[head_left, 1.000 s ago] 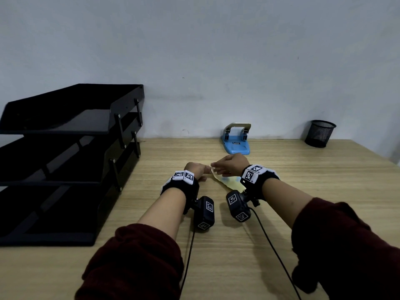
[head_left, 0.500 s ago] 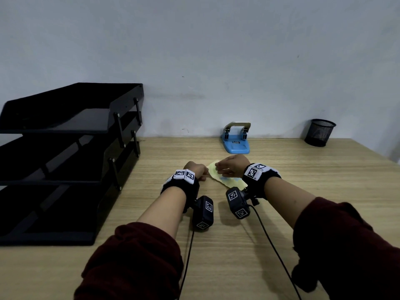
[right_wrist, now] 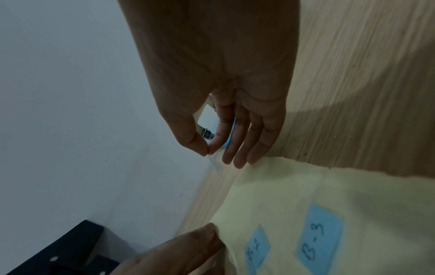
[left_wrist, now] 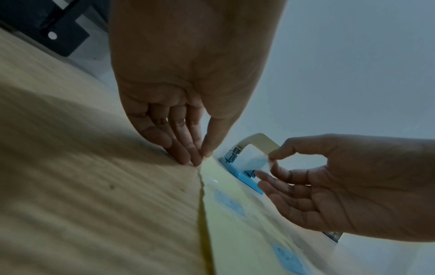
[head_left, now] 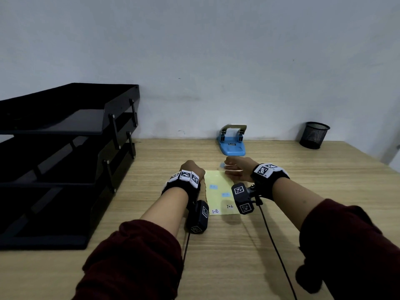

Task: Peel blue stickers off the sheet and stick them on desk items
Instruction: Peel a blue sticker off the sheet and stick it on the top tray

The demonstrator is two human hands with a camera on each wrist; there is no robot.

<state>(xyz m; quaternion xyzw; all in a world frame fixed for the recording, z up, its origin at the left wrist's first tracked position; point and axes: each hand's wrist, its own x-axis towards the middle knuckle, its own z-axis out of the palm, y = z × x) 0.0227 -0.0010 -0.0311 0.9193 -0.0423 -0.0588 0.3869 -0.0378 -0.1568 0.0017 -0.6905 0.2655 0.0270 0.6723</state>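
Observation:
A pale yellow sticker sheet [head_left: 218,199] lies flat on the wooden desk [head_left: 303,191] between my hands, with two blue stickers [head_left: 213,186] showing on it, marked B-2 [right_wrist: 257,247] and B-3 [right_wrist: 317,240]. My left hand [head_left: 192,169] pinches the sheet's far left corner [left_wrist: 208,161] with thumb and fingertips [left_wrist: 188,156] against the desk. Just above the sheet's far end, my right hand [head_left: 236,171] pinches a peeled blue sticker [head_left: 222,165] between thumb and index finger, its other fingers loosely extended. That sticker [left_wrist: 260,163] hangs free of the sheet.
A blue hole punch [head_left: 232,146] stands by the wall just beyond my hands. A black mesh pen cup [head_left: 314,135] sits at the far right. A black three-tier paper tray [head_left: 65,148] fills the left side. Cables trail from both wrists towards me.
My right hand has lifted off the sheet and drawn away to the right with a blue sticker pinched in it. The sheet now lies flatter and more exposed. My left hand stays at the corner.

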